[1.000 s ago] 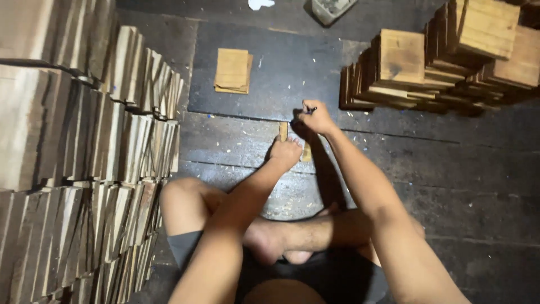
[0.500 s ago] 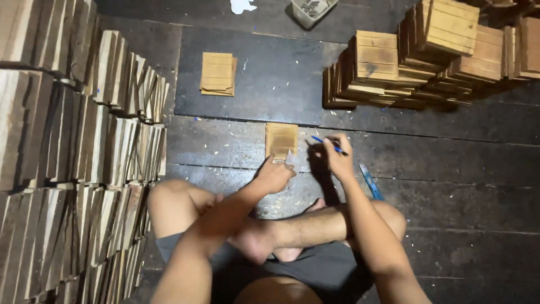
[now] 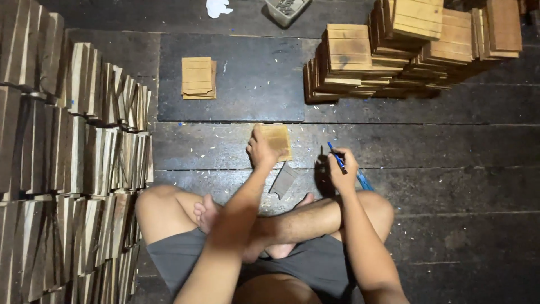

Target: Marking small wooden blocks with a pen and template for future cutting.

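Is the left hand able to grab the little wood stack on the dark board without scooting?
Probably yes, with a lean forward. The left hand rests on a wood square, and bare floor lies between it and the stack. Nothing blocks the way.

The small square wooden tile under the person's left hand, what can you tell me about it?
The small square wooden tile is a thin, flat, light-brown piece that looks like bare wood. It lies flat on the dark plank floor, in front of the person's crossed legs. The left hand rests on its left edge, covering part of it. A grey flat piece lies just below it on the floor, apart from it. The right hand, holding a blue pen, is off to its right and does not touch it.
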